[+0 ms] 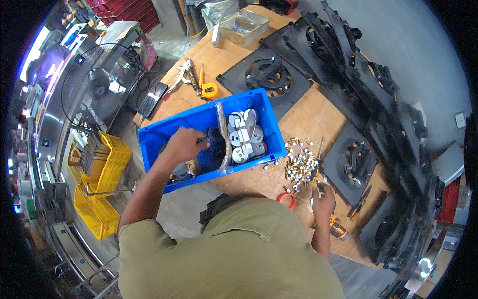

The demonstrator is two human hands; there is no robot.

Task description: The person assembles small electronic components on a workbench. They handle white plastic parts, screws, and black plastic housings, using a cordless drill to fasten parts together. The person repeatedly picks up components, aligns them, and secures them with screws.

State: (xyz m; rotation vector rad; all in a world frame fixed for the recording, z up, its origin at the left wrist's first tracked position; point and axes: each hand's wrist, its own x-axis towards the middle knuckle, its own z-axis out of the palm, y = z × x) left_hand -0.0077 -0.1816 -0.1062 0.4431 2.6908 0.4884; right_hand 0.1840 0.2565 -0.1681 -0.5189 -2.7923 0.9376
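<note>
A blue plastic bin (164,128) lies across the wooden bench (318,107), with a taped divider (222,134) in it. My left hand (183,145) reaches into its left compartment, over dark parts (214,142). Its fingers are curled, and what they hold, if anything, is hidden. Silver-white round parts (240,155) fill the right compartment. My right hand (324,200) is closed at the bench's near side, by a pile of small brass-and-white fittings (301,164). A whitish round piece (312,202) shows at its fingers, its kind unclear.
Black plates with round frames (269,74) lie beyond the bin, and more black panels (348,89) are stacked along the right. A tape measure (209,90), pliers (185,70), phone (153,99), red ring (286,200) and orange-black power tool (338,229) are about. Yellow crates (102,212) stand left.
</note>
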